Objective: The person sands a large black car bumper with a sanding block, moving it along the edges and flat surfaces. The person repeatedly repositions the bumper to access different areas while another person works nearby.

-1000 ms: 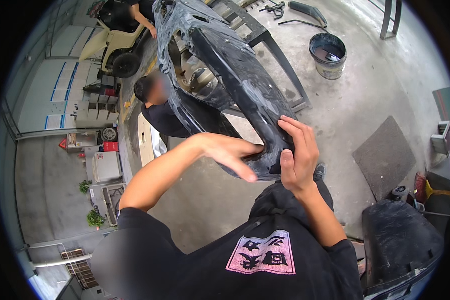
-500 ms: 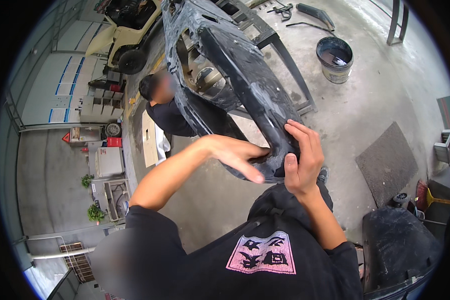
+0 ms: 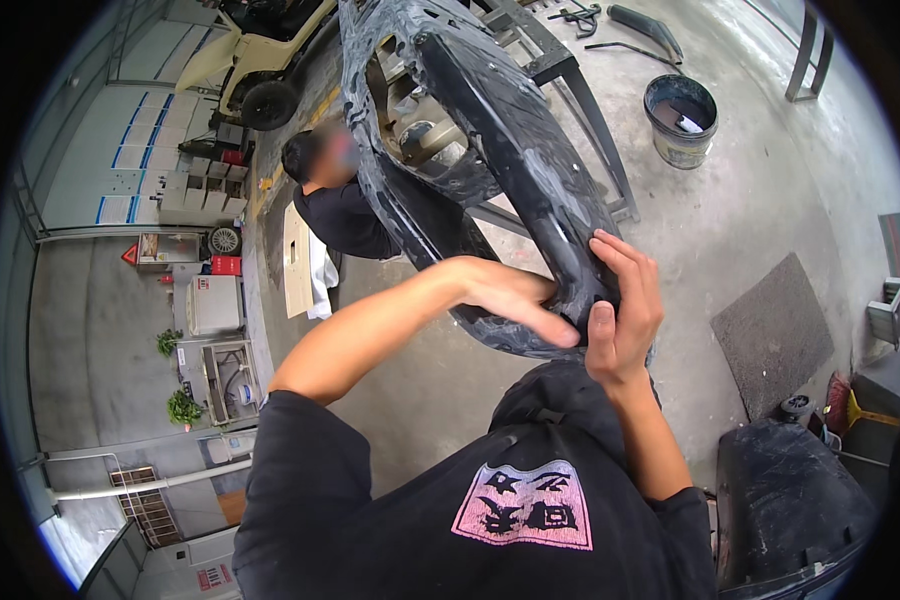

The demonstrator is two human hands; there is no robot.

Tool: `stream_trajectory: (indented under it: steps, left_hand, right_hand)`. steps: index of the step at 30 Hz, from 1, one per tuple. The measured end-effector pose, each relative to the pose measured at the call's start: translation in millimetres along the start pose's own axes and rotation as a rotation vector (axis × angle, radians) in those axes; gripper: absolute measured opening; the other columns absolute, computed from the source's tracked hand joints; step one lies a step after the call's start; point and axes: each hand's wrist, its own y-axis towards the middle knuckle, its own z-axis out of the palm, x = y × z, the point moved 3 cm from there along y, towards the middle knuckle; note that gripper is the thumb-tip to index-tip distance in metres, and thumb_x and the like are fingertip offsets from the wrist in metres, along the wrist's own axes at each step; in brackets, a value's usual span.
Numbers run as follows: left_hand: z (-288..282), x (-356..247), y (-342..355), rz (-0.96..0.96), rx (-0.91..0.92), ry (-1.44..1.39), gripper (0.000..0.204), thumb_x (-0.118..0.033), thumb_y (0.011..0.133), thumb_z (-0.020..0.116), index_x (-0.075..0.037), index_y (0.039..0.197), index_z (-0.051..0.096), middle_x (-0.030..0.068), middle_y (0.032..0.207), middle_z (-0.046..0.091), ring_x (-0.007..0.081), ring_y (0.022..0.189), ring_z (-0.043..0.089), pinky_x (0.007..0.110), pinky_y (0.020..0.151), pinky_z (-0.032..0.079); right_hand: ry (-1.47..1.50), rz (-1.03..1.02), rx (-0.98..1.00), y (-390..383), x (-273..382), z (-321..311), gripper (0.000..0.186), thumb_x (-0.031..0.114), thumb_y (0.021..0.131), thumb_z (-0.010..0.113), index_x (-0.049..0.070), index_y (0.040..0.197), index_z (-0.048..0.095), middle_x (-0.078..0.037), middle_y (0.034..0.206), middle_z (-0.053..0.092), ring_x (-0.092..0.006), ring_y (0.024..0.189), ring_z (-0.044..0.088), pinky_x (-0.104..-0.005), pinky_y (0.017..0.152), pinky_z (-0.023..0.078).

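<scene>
A long black car body panel [image 3: 530, 165] with grey filler patches and window-like openings slants from the top toward me. My left hand [image 3: 510, 298] reaches across its near end, thumb stretched out along the grey surface. The fingers go down by the opening's corner, blurred and partly hidden, so whether anything lies under them does not show. My right hand [image 3: 627, 310] holds the panel's near right corner. Its fingers lie over the outer edge, with the thumb on the near side. Part of the panel rests above a dark metal stand [image 3: 602, 135].
A person in dark clothes [image 3: 345, 205] is low beyond the panel's left side. At right stand a bucket [image 3: 682, 150] and a grey mat [image 3: 773, 335] on the floor, with a black covered object [image 3: 795, 495] nearer. A cream vehicle [image 3: 260, 65] stands far left.
My left hand has shifted right along the panel's near end, closer to my right hand. The right hand keeps its hold on the corner. The whole view has shifted slightly.
</scene>
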Motion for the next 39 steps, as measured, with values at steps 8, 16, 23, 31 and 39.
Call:
stream_trajectory:
  steps: [8, 16, 23, 31, 39]
  left_hand:
    - [7, 162, 15, 0.004, -0.131, -0.745, 0.069, -0.056, 0.103, 0.044, 0.002, 0.14, 0.049, 0.0057, 0.14, 0.053, 0.0131, 0.123, 0.05, 0.028, 0.106, 0.039]
    - [7, 27, 6, -0.043, -0.037, -0.259, 0.101, -0.072, 0.095, 0.042, 0.011, 0.151, 0.027, 0.0207, 0.156, 0.033, 0.026, 0.143, 0.03, 0.035, 0.119, 0.021]
    - [5, 14, -1, -0.017, -0.041, -0.103, 0.098, -0.063, 0.09, 0.061, 0.022, 0.134, 0.04, 0.0245, 0.135, 0.053, 0.0259, 0.123, 0.05, 0.036, 0.108, 0.037]
    - [4, 4, 0, -0.212, 0.019, 0.048, 0.103, -0.054, 0.085, 0.071, 0.015, 0.148, 0.028, 0.0265, 0.149, 0.041, 0.0294, 0.138, 0.039, 0.035, 0.115, 0.03]
    - [-5, 25, 9, -0.016, -0.014, -0.138, 0.067, -0.042, 0.091, 0.069, 0.012, 0.126, 0.053, 0.0121, 0.123, 0.058, 0.0184, 0.115, 0.049, 0.032, 0.104, 0.038]
  right_hand:
    - [0.03, 0.003, 0.003, 1, 14, 0, 0.055, 0.046, 0.09, 0.053, -0.003, 0.112, 0.064, -0.02, 0.117, 0.065, -0.039, 0.104, 0.061, -0.045, 0.09, 0.047]
    - [0.026, 0.01, -0.016, -5, 15, -5, 0.047, 0.038, 0.088, 0.056, -0.001, 0.113, 0.064, -0.017, 0.117, 0.065, -0.0373, 0.104, 0.06, -0.0445, 0.09, 0.047]
    - [0.024, 0.029, -0.016, -5, 13, -8, 0.043, 0.032, 0.085, 0.06, 0.0, 0.113, 0.064, -0.016, 0.117, 0.065, -0.0354, 0.105, 0.059, -0.044, 0.09, 0.047]
    - [-0.01, -0.013, -0.061, -3, 20, -12, 0.04, 0.025, 0.079, 0.064, 0.0, 0.111, 0.064, -0.016, 0.114, 0.066, -0.036, 0.102, 0.061, -0.0434, 0.088, 0.049]
    - [-0.012, -0.01, -0.013, -4, 14, -11, 0.042, 0.023, 0.079, 0.068, -0.001, 0.113, 0.063, -0.016, 0.116, 0.064, -0.0348, 0.105, 0.06, -0.0431, 0.092, 0.048]
